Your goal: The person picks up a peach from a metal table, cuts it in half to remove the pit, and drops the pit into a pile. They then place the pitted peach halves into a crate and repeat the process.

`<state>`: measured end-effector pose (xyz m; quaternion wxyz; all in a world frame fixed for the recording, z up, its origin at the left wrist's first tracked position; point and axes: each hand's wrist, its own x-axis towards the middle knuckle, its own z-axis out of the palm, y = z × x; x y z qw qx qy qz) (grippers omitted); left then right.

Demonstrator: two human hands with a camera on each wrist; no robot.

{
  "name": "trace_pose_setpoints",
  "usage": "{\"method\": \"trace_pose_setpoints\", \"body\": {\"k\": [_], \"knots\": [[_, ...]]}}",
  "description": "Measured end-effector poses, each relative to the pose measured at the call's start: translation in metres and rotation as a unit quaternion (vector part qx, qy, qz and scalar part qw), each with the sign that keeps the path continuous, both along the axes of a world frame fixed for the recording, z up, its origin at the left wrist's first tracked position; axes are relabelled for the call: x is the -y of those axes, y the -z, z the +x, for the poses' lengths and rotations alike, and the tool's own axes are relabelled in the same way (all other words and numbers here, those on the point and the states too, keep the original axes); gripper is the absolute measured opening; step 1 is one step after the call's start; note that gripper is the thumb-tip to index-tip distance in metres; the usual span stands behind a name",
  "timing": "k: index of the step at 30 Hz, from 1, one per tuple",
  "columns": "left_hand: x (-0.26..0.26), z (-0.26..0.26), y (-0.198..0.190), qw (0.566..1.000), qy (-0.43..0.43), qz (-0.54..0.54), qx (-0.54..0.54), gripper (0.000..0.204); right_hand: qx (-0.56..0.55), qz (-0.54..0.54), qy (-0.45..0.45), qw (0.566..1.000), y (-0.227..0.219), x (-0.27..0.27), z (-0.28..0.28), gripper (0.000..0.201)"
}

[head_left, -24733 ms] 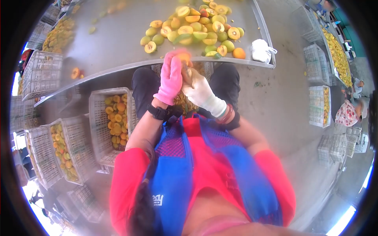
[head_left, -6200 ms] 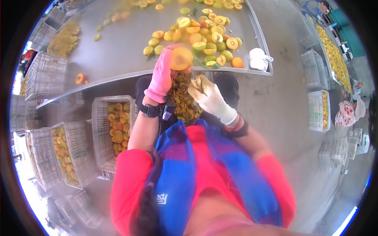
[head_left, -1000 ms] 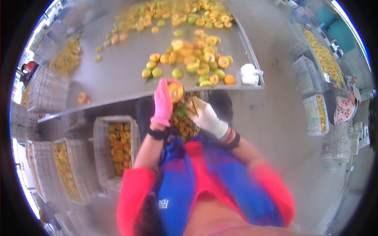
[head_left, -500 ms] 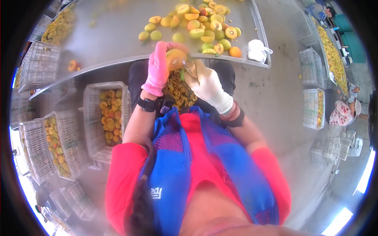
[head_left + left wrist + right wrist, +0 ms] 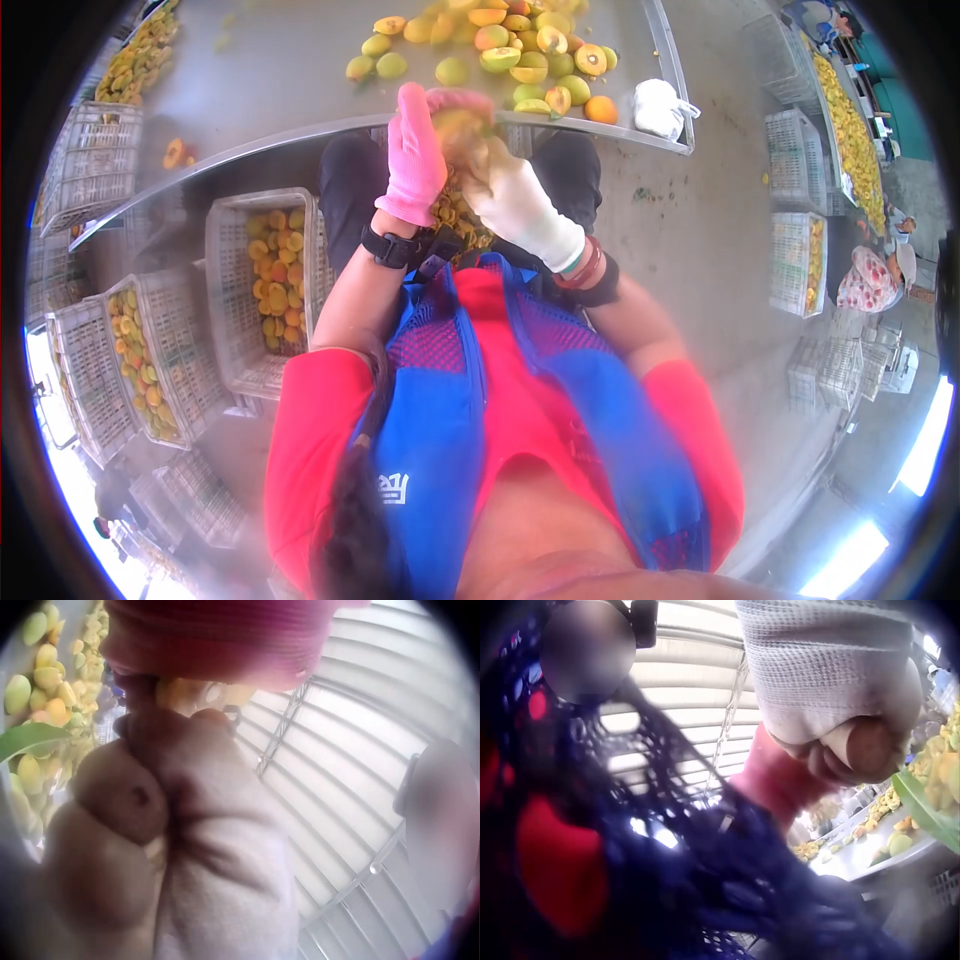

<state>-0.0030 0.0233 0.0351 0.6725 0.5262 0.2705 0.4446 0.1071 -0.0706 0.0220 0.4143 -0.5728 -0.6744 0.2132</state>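
In the head view the left hand (image 5: 418, 165), in a pink glove, holds a blurred orange-yellow fruit (image 5: 458, 132) above the lap, just off the table's near edge. The right hand (image 5: 515, 205), in a white glove with browned fingers, is curled against the fruit's right side. In the left wrist view the stained white glove (image 5: 217, 825) fills the middle, below the pink glove (image 5: 217, 637). The right wrist view shows the white glove (image 5: 840, 682) with its fingers curled round a rounded wooden-looking handle end (image 5: 870, 746); the tool's other end is hidden.
Halved and whole fruits (image 5: 530, 60) lie on the metal table (image 5: 270, 100), with a white bag (image 5: 660, 108) near its right corner. Fruit-filled crates (image 5: 230, 370) stand at left, and more crates (image 5: 797, 260) at right. Pieces (image 5: 455, 215) lie below the hands.
Since half a second ago the left fingers have moved over the fruit's top, and both hands are slightly higher in the head view. The fruit's cut face no longer shows clearly.
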Motion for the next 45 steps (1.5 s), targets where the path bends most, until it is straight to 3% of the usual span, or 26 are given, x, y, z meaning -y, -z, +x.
{"method": "trace_pose_setpoints", "body": {"k": [3,5,6,8,10,12,14,17,18,19,20,23,24,25,26,27,29,30,32,33,35,36,38,40,42,45], "knots": [[0.001,0.003,0.008,1.0,-0.011,0.004,-0.01,0.075,-0.078,-0.065,0.065,0.993,-0.002,-0.003,-0.007,0.018],[0.002,0.006,0.01,0.998,-0.04,0.033,-0.03,0.075,-0.245,-0.073,-0.017,0.967,0.007,-0.008,-0.008,0.022],[0.004,0.007,0.009,0.997,-0.046,0.043,-0.045,0.076,-0.246,-0.075,-0.016,0.966,0.007,-0.006,-0.007,0.022],[0.004,0.008,0.01,0.995,-0.052,0.054,-0.06,0.076,-0.292,-0.219,0.011,0.931,0.003,-0.003,-0.005,0.026],[-0.001,0.009,0.011,0.999,-0.008,0.018,0.034,0.075,-0.326,-0.23,0.008,0.917,-0.005,0.001,-0.006,0.025],[-0.005,0.005,0.006,1.0,0.012,0.002,0.018,0.074,-0.358,-0.241,0.005,0.902,-0.023,0.003,-0.002,0.023],[-0.007,-0.001,0.001,0.999,0.033,-0.016,-0.001,0.073,-0.339,-0.39,-0.017,0.856,-0.044,0.004,0.006,0.021],[-0.008,-0.002,0.0,0.998,0.05,0.022,-0.041,0.073,-0.378,-0.401,-0.052,0.833,-0.041,0.003,0.011,0.02],[-0.008,-0.001,0.003,0.998,0.036,0.028,-0.042,0.072,-0.377,-0.402,-0.052,0.833,-0.024,0.001,0.009,0.02],[-0.007,-0.001,0.005,0.998,0.021,0.034,-0.043,0.072,-0.261,-0.205,-0.038,0.942,0.006,-0.001,0.004,0.019],[-0.005,0.0,0.005,0.998,0.019,0.033,-0.043,0.072,-0.129,0.005,-0.023,0.991,0.029,-0.003,0.0,0.017],[-0.003,0.003,0.004,0.998,-0.025,-0.005,-0.051,0.07,-0.166,-0.027,-0.012,0.986,0.055,-0.006,-0.002,0.018],[-0.005,0.0,0.003,0.998,0.0,-0.003,-0.069,0.079,-0.166,-0.026,-0.013,0.986,0.031,-0.005,0.0,0.018],[-0.005,-0.004,0.003,0.996,0.026,-0.003,-0.089,0.089,-0.279,-0.217,-0.037,0.935,-0.014,0.0,0.003,0.018],[-0.005,-0.007,0.004,0.996,0.025,-0.005,-0.09,0.089,-0.378,-0.399,-0.06,0.833,-0.038,0.005,0.004,0.019],[-0.008,-0.008,0.005,0.996,0.04,0.02,-0.083,0.08,-0.379,-0.4,-0.062,0.832,-0.034,0.004,0.006,0.019],[-0.011,-0.011,0.008,0.995,0.053,0.045,-0.075,0.071,-0.457,-0.414,-0.113,0.779,-0.019,0.003,0.011,0.014],[-0.013,-0.012,0.01,0.994,0.07,0.049,-0.065,0.071,-0.456,-0.414,-0.114,0.78,-0.011,0.002,0.005,0.014],[-0.011,-0.013,0.009,0.993,0.086,0.052,-0.057,0.072,-0.347,-0.206,-0.034,0.914,-0.005,0.003,-0.016,0.009],[-0.008,-0.012,0.005,0.993,0.072,0.046,-0.082,0.076,-0.348,-0.207,-0.034,0.914,-0.013,0.005,-0.016,0.009],[-0.007,-0.011,0.004,0.992,0.057,0.042,-0.105,0.08,-0.389,-0.372,-0.052,0.841,-0.033,0.006,-0.008,0.013],[-0.008,-0.012,0.007,0.989,0.091,0.084,-0.079,0.082,-0.389,-0.373,-0.053,0.841,-0.033,0.008,-0.003,0.013],[-0.01,-0.016,0.008,0.984,0.121,0.123,-0.054,0.084,-0.49,-0.447,-0.164,0.73,-0.032,0.009,0.004,0.013],[-0.014,-0.018,0.006,0.974,0.201,0.097,-0.035,0.09,-0.494,-0.438,-0.173,0.731,-0.026,0.008,0.005,0.013],[-0.014,-0.017,0.008,0.977,0.197,0.072,-0.032,0.092,-0.499,-0.426,-0.181,0.732,-0.026,0.008,0.004,0.012],[-0.017,-0.019,0.008,0.985,0.172,-0.019,0.009,0.094,-0.425,-0.433,-0.155,0.78,-0.03,0.01,0.001,0.011]]}}
